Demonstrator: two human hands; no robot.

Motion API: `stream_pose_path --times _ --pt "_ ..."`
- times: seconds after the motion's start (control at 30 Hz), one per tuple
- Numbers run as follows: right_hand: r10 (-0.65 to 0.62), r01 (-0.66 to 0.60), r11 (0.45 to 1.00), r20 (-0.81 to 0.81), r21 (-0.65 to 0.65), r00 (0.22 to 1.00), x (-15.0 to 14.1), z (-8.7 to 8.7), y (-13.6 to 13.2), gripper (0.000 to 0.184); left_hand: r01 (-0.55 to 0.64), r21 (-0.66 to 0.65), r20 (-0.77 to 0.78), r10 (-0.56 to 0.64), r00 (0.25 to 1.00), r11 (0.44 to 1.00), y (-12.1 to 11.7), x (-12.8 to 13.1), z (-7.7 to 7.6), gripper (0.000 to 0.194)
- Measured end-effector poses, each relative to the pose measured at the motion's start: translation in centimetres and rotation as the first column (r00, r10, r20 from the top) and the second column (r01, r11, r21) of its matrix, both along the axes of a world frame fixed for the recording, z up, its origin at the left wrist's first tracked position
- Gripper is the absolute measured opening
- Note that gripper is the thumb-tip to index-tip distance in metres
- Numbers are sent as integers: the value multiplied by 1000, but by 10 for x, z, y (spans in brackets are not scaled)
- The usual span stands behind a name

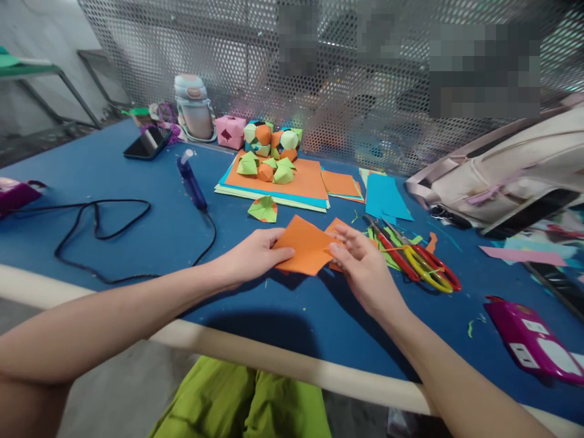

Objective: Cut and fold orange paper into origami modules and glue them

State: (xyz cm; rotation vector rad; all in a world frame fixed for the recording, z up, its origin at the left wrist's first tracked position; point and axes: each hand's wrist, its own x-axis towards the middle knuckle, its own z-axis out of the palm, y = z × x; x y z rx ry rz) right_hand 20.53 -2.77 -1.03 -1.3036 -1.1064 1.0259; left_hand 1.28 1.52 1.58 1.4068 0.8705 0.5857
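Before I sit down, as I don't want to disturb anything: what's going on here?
A person's left hand and right hand hold angular orange paper above a blue table. Just beyond lies a folded green-and-orange paper piece. Farther back, small folded green and orange paper shapes sit on a stack of coloured paper sheets. Scissors with red and yellow handles lie beyond the right hand, among green paper scraps.

I see the orange sheet [303, 243] as smooth, matt paper. Right of it, I pick out glossy plastic scissor handles [399, 258]; left of it, a glossy plastic glue gun [191, 184]; beneath it, a smooth worktop [91, 173]; beyond it, a perforated metal screen [246, 67].
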Motion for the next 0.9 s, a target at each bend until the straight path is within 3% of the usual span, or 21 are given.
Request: stream_pose_path --times 0.2,0.33,0.43,0.5,0.57,0.67,0.73,0.8,0.9 --pt "136 -174 977 -271 -120 953 -17 0 -7 36 -152 83 83 145 986 985 -2 5 -11 25" --pt "164 -210 969 -297 -130 941 -20 2 -9 37 -128 132 97 116 988 983 -2 6 -16 31" --pt "153 -209 971 -369 -118 917 -17 6 -6 38 -105 262 72 89 993 959 -2 4 -17 33" --pt "144 -222 965 -424 -140 894 -14 10 -4 40 -71 442 12 74 997 894 -3 2 -17 33" --pt "123 -219 961 -449 -169 885 -12 13 -3 38 10 613 -73 44 996 790 -5 -1 -15 35" --pt "60 -145 973 -407 -181 911 -9 13 -2 30 155 698 -170 -48 984 699 -9 -3 -11 36" --pt "33 -100 980 -352 -174 935 -6 10 -1 29 199 662 -186 -100 978 723 -10 -3 -8 38" --pt "38 -86 985 -298 -150 954 -3 7 0 28 167 542 -152 -100 983 823 -10 -2 -7 41" --pt "54 -85 990 -256 -110 965 -1 2 1 27 77 224 -90 -58 994 972 -7 1 -8 38"
